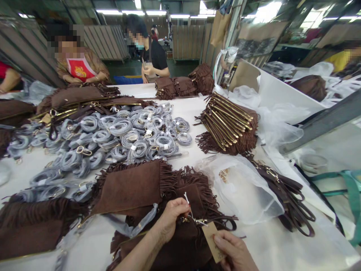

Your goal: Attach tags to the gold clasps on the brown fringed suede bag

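Indoor light, fairly even, comes from white ceiling tubes and glaring windows above the tabletop [180,165], leaving soft shadows on it, with the background beyond it soft, faces pixelated, and the wide view stretched towards its edges.

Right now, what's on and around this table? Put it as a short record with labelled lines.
left hand: pinching thin white string
right hand: holding rectangular tan card tag
under hands: dark brown fringed bag
middle of white table: grey coiled straps
right side: stacked brown fringed pouches with gold edging
people: several across the table
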A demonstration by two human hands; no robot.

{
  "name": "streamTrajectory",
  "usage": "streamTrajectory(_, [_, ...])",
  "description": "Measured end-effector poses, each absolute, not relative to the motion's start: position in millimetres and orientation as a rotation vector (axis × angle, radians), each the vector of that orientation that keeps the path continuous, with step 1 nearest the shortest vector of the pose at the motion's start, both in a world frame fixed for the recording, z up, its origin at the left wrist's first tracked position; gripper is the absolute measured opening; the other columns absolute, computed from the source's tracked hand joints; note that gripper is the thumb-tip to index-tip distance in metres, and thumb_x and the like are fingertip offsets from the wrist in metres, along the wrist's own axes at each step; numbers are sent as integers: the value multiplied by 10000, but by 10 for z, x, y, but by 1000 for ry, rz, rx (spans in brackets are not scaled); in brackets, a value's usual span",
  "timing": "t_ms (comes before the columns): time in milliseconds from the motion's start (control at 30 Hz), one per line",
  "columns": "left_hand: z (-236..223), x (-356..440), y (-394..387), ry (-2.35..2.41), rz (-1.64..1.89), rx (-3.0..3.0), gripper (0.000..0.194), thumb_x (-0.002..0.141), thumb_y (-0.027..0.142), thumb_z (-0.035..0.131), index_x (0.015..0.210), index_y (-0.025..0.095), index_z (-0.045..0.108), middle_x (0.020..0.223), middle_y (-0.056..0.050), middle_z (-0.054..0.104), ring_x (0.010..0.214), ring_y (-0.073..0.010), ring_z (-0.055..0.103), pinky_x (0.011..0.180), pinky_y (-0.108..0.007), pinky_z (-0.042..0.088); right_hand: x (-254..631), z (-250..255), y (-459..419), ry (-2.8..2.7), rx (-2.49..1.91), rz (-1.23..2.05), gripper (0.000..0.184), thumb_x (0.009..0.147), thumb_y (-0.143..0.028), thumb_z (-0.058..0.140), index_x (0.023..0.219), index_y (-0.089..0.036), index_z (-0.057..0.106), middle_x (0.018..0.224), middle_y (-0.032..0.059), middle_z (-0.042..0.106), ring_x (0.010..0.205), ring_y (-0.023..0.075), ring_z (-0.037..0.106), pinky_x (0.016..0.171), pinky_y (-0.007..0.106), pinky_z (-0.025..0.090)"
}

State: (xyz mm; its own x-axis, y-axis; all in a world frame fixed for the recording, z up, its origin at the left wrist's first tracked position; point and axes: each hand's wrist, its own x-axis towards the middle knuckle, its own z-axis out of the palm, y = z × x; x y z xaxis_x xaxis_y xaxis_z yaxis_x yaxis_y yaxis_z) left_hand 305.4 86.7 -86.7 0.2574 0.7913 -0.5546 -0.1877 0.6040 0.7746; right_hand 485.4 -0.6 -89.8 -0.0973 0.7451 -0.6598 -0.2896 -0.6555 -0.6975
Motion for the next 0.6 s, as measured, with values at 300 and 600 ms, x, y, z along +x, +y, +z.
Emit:
streamTrajectory(300, [-796,2874,735,1088,731,1081,264,684,421,646,687,164,708,673,-27,554,704,-152,469,679,-257,351,4260,-891,138,151,-1079,2116,418,405,-375,879,595,-157,578,422,-82,491,304,9,378,300,107,174])
streamTrajectory(600, [-657,2744,473,1067,565,1874,241,863,322,451,866,238,677,710,-30,606,731,-160,512,707,-294,333,4137,-906,264,216,-1135,1887,372,385,-302,891,615,-131,654,465,-50,568,359,22,441,332,100,316])
